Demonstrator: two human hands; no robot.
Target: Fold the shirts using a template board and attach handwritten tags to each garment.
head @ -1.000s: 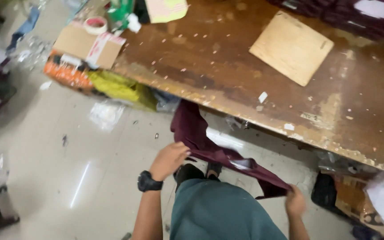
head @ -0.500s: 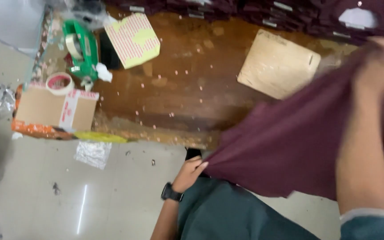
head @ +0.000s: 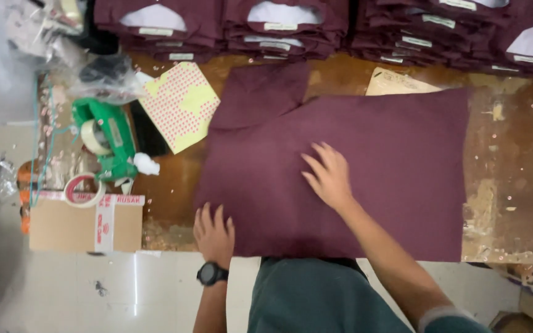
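Maroon shirt (head: 390, 166) lying flat on worn wooden table (head: 513, 185), left hand (head: 213, 232) w/ fingers spread pressing its near-left corner, right hand (head: 328, 176) open, flat on its middle, green tape dispenser (head: 105, 139) sitting nearby at left.

One maroon shirt (head: 365, 179) lay spread mid-frame, four stacks of folded shirts (head: 316, 24) lined the top, and one green tape dispenser (head: 106, 145), one tape roll (head: 84, 191) and one cardboard box (head: 84, 222) sat left.

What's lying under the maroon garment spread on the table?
A tan card pokes out from under the maroon garment at its far edge, and the worn wooden table shows around it. Whatever else lies beneath is covered.
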